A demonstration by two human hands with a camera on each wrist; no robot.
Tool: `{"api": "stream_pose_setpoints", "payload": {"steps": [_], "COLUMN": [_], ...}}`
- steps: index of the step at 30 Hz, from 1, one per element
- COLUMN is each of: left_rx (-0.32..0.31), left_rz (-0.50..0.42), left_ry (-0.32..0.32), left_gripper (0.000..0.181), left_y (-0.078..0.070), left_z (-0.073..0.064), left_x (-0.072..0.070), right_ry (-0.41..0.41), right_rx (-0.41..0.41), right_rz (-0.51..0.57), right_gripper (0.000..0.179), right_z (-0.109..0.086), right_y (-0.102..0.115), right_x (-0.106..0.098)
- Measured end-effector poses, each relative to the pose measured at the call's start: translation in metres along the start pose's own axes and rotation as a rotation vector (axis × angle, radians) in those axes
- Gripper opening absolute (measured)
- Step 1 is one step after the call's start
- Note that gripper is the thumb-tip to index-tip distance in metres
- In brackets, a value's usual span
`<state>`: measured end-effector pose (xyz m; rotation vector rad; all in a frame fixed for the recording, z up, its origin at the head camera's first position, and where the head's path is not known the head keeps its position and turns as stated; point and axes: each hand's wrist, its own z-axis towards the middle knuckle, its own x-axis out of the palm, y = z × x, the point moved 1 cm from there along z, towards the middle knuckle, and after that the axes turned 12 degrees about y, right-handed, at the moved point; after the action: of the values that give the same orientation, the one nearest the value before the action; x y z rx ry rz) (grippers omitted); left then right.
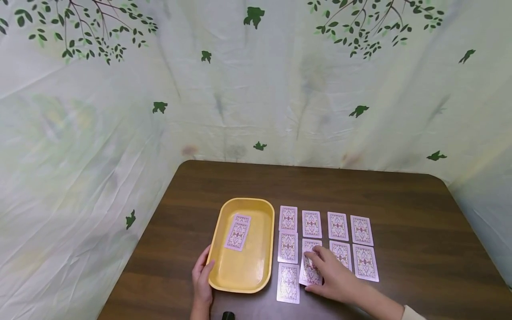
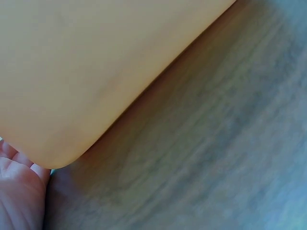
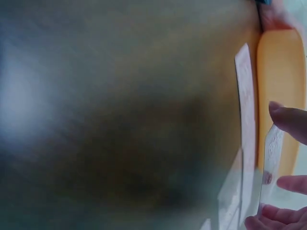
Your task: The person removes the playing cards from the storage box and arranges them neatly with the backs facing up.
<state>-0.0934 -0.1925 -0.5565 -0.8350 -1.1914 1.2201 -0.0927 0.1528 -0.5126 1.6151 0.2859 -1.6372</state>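
My left hand (image 1: 202,278) grips the left rim of a yellow tray (image 1: 262,275), thumb at the edge; the tray's side also fills much of the left wrist view. Two overlapping playing cards (image 1: 238,234) lie in the tray, patterned backs up. My right hand (image 1: 334,275) pinches a playing card (image 1: 309,269) between thumb and fingertips. In the right wrist view that card (image 3: 273,148) stands tilted, the thumb (image 3: 288,120) at one end and fingers at the other. Beside it lies the lowest card (image 1: 288,283) of the left column.
Several more face-down cards (image 1: 338,226) lie in columns right of the tray on the dark wooden table (image 1: 420,231). A small black object (image 1: 228,315) shows at the bottom edge. A leaf-printed cloth (image 1: 256,98) hangs behind the table.
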Motion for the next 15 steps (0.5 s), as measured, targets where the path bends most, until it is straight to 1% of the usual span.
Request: {"api": "stream_pose_setpoints", "payload": {"steps": [6,11,14,15], "left_rx": [0.005,-0.001,-0.005,-0.006], "left_rz": [-0.001,0.001,-0.001,-0.002], "left_ry": [0.005,0.006,0.005,0.005], "left_gripper": [0.036,0.036,0.036,0.036], "left_y": [0.000,0.000,0.000,0.000], "left_z": [0.000,0.000,0.000,0.000], "left_x": [0.000,0.000,0.001,0.001], "right_ry": [0.004,-0.045,-0.077,-0.073], "right_rx": [-0.044,-0.154,-0.224,-0.218], "right_rz": [-0.053,-0.094,-0.067,-0.024], "right_gripper": [0.074,0.071,0.070,0.067], "right_z": [-0.026,-0.039,-0.043,-0.044], "right_y": [0.009,0.011,0.008,0.006], "right_x": [0.009,0.019,0.025,0.028]}}
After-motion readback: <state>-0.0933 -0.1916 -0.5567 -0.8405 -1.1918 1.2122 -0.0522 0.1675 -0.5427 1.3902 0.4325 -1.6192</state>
